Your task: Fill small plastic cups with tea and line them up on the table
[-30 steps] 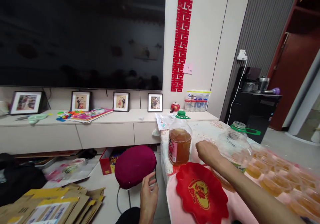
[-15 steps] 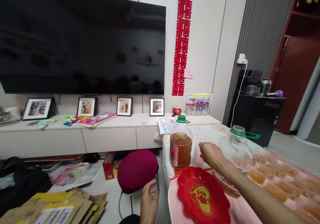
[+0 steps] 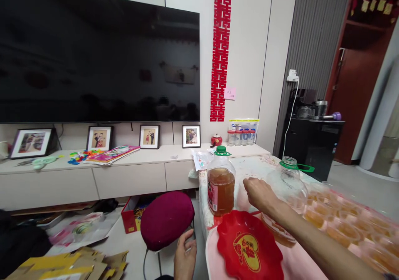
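Observation:
My right hand [image 3: 258,192] is closed, knuckles up, over the table between two large plastic jugs. A pale translucent object [image 3: 242,197] shows just beside its fingers; its kind is unclear, and what the fingers grip is hidden. To the left stands a jug of amber liquid [image 3: 223,190] with a green cap. Behind my forearm is an uncapped clear jug [image 3: 288,186] with a green handle and some liquid low down. A red scalloped tray [image 3: 230,246] with a gold heart lies in front. My left hand [image 3: 185,255] hangs by the stool, fingers loosely bent and apart, holding nothing.
Several clear cups of amber liquid [image 3: 343,230] crowd the table's right side. A maroon stool [image 3: 168,221] is left of the table. Flattened cardboard [image 3: 75,265] lies on the floor. Picture frames [image 3: 191,137] and a red teapot [image 3: 216,140] line the low cabinet [image 3: 131,180].
The view has turned slightly right, so the scene sits further left in the picture. Both hands keep nearly the same pose; the jugs and tray stay in place.

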Demonstrator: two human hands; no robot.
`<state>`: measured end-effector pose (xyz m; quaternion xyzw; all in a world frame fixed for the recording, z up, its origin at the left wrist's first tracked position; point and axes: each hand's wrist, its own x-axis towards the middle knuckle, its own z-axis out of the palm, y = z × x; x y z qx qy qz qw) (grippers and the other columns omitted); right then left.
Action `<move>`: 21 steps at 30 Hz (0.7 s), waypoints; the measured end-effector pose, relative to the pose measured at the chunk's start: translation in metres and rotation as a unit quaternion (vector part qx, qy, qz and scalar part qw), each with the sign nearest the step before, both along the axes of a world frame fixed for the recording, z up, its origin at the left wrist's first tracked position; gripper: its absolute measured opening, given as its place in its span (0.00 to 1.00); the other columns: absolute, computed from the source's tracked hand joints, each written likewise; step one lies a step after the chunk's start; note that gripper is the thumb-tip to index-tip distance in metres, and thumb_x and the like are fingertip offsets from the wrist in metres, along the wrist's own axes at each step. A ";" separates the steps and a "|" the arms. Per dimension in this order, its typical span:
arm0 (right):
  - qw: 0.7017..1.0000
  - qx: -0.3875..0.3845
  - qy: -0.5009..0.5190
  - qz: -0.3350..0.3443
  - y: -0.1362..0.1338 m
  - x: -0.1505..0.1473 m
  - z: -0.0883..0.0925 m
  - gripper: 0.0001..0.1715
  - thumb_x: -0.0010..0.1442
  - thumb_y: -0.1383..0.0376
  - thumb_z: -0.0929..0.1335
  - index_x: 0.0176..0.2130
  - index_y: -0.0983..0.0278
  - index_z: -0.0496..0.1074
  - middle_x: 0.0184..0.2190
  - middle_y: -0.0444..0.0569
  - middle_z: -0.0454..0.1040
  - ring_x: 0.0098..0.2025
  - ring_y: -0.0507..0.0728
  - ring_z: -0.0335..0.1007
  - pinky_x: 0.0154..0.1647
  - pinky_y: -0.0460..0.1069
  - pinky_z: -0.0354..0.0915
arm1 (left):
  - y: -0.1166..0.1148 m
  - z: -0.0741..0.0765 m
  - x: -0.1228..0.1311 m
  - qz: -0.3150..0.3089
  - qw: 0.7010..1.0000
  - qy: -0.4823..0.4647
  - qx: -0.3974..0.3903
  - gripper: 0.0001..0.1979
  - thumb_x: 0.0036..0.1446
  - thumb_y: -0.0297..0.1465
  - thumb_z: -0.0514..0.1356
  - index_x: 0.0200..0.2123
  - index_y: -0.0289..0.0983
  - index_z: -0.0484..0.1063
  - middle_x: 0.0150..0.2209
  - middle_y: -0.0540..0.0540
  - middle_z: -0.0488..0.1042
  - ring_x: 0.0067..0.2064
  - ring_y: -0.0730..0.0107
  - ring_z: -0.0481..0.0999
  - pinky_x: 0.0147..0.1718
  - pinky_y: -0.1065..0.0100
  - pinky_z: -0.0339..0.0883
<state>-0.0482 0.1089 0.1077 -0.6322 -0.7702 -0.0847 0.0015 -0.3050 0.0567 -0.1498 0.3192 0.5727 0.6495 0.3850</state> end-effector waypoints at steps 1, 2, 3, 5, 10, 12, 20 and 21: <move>1.000 0.001 -0.005 -0.003 0.000 -0.001 0.001 0.16 0.71 0.58 0.72 0.51 0.66 0.74 0.48 0.51 0.76 0.48 0.58 0.76 0.50 0.57 0.76 | 0.000 -0.001 0.003 0.006 1.000 -0.001 0.004 0.31 0.37 0.43 0.66 0.45 0.33 0.75 0.52 0.30 0.79 0.42 0.55 0.83 0.40 0.59 0.78; 1.000 0.002 -0.009 -0.005 0.000 -0.001 0.002 0.15 0.71 0.59 0.72 0.51 0.66 0.74 0.49 0.51 0.76 0.48 0.58 0.76 0.50 0.57 0.76 | 0.001 -0.001 0.006 0.011 1.000 -0.002 0.006 0.30 0.38 0.43 0.66 0.46 0.34 0.74 0.52 0.31 0.79 0.42 0.55 0.83 0.40 0.59 0.78; 1.000 0.005 -0.012 -0.006 -0.001 -0.002 0.003 0.14 0.71 0.59 0.72 0.51 0.66 0.74 0.49 0.51 0.76 0.48 0.58 0.76 0.50 0.57 0.76 | 0.002 -0.001 0.008 0.013 1.000 -0.003 0.007 0.30 0.38 0.43 0.66 0.45 0.34 0.74 0.52 0.32 0.79 0.42 0.55 0.82 0.40 0.59 0.78; 1.000 0.010 -0.017 -0.004 -0.001 -0.002 0.006 0.14 0.71 0.61 0.72 0.51 0.66 0.74 0.49 0.50 0.76 0.48 0.58 0.76 0.50 0.57 0.76 | 0.003 0.001 0.009 0.008 1.000 -0.009 0.002 0.30 0.35 0.43 0.67 0.44 0.34 0.75 0.51 0.31 0.79 0.41 0.55 0.82 0.38 0.59 0.78; 1.000 0.023 -0.016 0.009 -0.002 0.003 0.013 0.15 0.72 0.60 0.71 0.53 0.66 0.73 0.49 0.50 0.75 0.46 0.57 0.76 0.48 0.55 0.76 | 0.005 0.010 0.004 -0.005 0.999 -0.027 -0.022 0.31 0.30 0.42 0.68 0.41 0.33 0.75 0.52 0.29 0.79 0.42 0.53 0.83 0.37 0.59 0.79; 0.999 0.035 -0.013 0.013 -0.001 0.006 0.017 0.14 0.72 0.60 0.71 0.53 0.65 0.73 0.49 0.50 0.75 0.45 0.56 0.76 0.47 0.55 0.76 | 0.005 0.012 0.005 -0.002 0.999 -0.026 -0.026 0.31 0.30 0.41 0.67 0.41 0.33 0.75 0.52 0.29 0.79 0.42 0.55 0.83 0.37 0.60 0.78; 0.995 0.100 0.004 0.014 -0.012 0.024 0.052 0.08 0.73 0.64 0.69 0.48 0.66 0.74 0.46 0.48 0.75 0.44 0.55 0.74 0.46 0.53 0.75 | 0.007 0.006 0.010 0.015 1.000 -0.016 -0.016 0.28 0.31 0.39 0.65 0.40 0.34 0.77 0.49 0.33 0.81 0.39 0.60 0.82 0.38 0.63 0.77; 0.994 0.111 0.008 0.016 -0.017 0.027 0.057 0.08 0.74 0.64 0.68 0.49 0.66 0.74 0.46 0.48 0.74 0.44 0.55 0.74 0.46 0.54 0.74 | 0.007 0.005 0.010 0.017 1.000 -0.014 -0.013 0.28 0.31 0.40 0.65 0.40 0.34 0.77 0.48 0.34 0.81 0.39 0.61 0.82 0.37 0.63 0.77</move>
